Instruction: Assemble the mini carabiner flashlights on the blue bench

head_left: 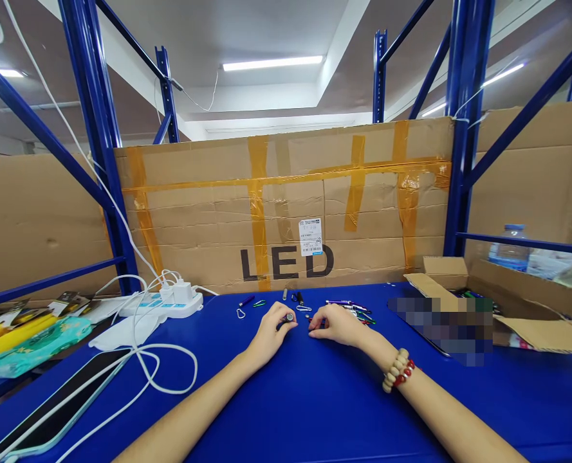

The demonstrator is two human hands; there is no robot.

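Note:
Both my hands rest on the blue table [314, 399] near its middle. My left hand [272, 331] is closed around a small dark cylinder with a silver end [288, 317], like a tiny flashlight. My right hand [336, 325] has its fingers curled in a pinch on a small part [311, 320] that I cannot make out. A bead bracelet [397, 370] sits on my right wrist. Just behind my hands lie several small keychain flashlights and carabiner clips [350, 308] in different colours.
A taped cardboard wall marked LED [286, 212] closes the back. A white power strip [170, 302] with chargers and cables lies left, with a phone [58, 405] at the front left. An open cardboard box [507, 296] and a water bottle [510, 247] are at the right.

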